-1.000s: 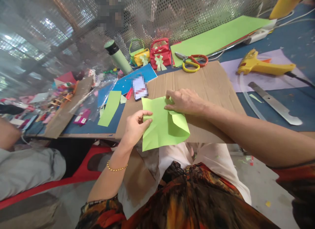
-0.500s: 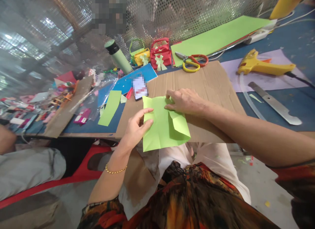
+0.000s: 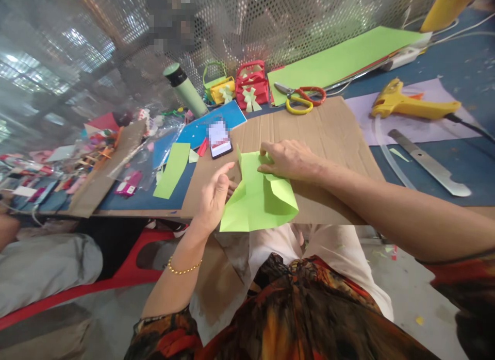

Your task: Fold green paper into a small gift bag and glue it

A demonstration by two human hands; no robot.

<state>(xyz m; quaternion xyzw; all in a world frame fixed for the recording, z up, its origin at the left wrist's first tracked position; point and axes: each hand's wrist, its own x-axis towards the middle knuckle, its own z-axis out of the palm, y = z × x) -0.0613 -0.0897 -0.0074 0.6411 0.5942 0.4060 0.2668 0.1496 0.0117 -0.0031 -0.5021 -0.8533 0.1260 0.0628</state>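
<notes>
A creased light-green sheet of paper [image 3: 249,195] lies over the front edge of a cardboard sheet [image 3: 328,128]. Its left and right side flaps stand partly up along the folds. My left hand [image 3: 215,197] is at the left flap, thumb raised and fingers stretched, some of them behind the flap against its outer side. At the upper right of the paper, my right hand [image 3: 288,158] has its fingers bent over the far edge and holds the sheet down; its fingertips are partly hidden.
Beyond the cardboard lie scissors [image 3: 299,99], a phone [image 3: 220,143] and small red paper bags [image 3: 252,86]. To the right are a yellow glue gun [image 3: 415,104] and a metal blade [image 3: 429,164]. A green bottle [image 3: 187,92] stands behind; another person's leg [image 3: 50,270] is at left.
The left flap of the green paper has tipped upward. My left thumb has come off the sheet's top face, and that hand has turned and shifted slightly left. My right hand stays put.
</notes>
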